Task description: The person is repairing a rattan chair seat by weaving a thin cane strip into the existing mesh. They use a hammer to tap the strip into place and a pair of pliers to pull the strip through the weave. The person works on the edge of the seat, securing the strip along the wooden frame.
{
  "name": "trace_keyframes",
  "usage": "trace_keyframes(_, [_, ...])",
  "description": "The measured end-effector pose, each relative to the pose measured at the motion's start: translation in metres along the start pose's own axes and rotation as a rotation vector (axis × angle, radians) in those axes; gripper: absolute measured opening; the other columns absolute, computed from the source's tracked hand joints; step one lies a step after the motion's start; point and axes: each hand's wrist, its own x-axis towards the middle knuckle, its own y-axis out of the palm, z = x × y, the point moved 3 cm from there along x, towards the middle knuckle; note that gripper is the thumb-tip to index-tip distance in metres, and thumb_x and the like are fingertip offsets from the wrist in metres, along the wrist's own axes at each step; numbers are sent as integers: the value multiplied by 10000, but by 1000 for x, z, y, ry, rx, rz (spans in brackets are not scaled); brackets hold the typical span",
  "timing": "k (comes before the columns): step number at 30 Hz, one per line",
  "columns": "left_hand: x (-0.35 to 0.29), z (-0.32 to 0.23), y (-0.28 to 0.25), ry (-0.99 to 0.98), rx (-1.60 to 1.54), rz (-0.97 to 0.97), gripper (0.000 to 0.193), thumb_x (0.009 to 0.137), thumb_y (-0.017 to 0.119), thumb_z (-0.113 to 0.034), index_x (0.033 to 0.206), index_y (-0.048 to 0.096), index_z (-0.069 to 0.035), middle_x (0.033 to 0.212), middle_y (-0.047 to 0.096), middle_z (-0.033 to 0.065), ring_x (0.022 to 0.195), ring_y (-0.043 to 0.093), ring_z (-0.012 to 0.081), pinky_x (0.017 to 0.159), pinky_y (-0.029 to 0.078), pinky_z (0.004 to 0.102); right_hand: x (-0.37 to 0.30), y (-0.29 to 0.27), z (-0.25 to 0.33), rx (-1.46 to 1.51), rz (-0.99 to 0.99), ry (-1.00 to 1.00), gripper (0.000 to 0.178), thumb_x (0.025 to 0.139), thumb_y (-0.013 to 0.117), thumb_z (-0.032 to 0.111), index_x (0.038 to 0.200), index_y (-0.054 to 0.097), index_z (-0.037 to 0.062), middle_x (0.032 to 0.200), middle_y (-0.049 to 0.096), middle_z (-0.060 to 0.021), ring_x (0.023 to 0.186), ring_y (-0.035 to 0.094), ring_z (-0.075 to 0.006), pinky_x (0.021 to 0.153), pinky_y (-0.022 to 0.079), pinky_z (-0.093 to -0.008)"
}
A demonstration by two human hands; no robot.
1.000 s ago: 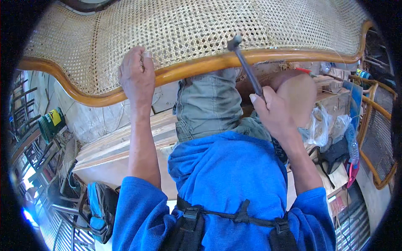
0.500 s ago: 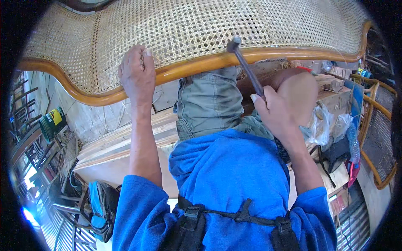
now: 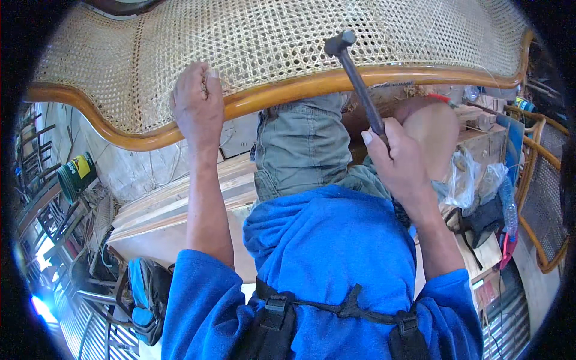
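A large panel of woven cane [image 3: 264,36] spans the far side, edged by a curved, glossy brown wooden rail [image 3: 288,93]. My left hand [image 3: 198,108] rests over this rail toward the left, its fingers curled closed against the cane. What they pinch, if anything, is hidden. In my right hand [image 3: 399,159] is a hammer [image 3: 362,90], gripped by its dark handle with the thumb along it. The hammer's head is raised above the cane, apart from the rail. My legs, in green trousers [image 3: 303,144], are under the panel's near edge.
Stacked wooden boards [image 3: 180,201] lie at the left, near a green can [image 3: 77,177] and a blue-and-black backpack [image 3: 144,300]. At the right are plastic bags [image 3: 465,180], a clear bottle [image 3: 509,207] and another cane-panelled frame [image 3: 540,198].
The hammer has lifted away from the rail, its head now higher over the cane. My right hand has shifted slightly right; my left hand stays nearly in place.
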Motion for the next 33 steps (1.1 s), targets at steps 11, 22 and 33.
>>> trace_keyframes(11, [3,0,-9,-217,-289,66,225,852,561,-149,1044,600,-37,1093,609,132,1042,564,277,910,420,385,-19,25,-8,-214,288,-333,289,832,606,301,875,517,30,763,563,-164,728,581,-342,647,461,-444])
trace_keyframes(22, [-41,-148,-11,406,-345,378,283,895,520,-139,1142,568,-11,1188,563,124,1129,514,240,973,387,354,-75,-20,-42,182,-415,-249,208,831,637,197,949,604,29,895,612,-154,857,605,-292,750,486,-373])
trace_keyframes(33, [-66,-150,61,-1175,-1987,738,444,874,596,-301,1174,475,4,1212,494,139,1177,451,303,933,409,402,-176,-86,-330,193,-966,602,219,860,541,173,988,621,14,815,635,-115,748,615,-222,714,471,-335])
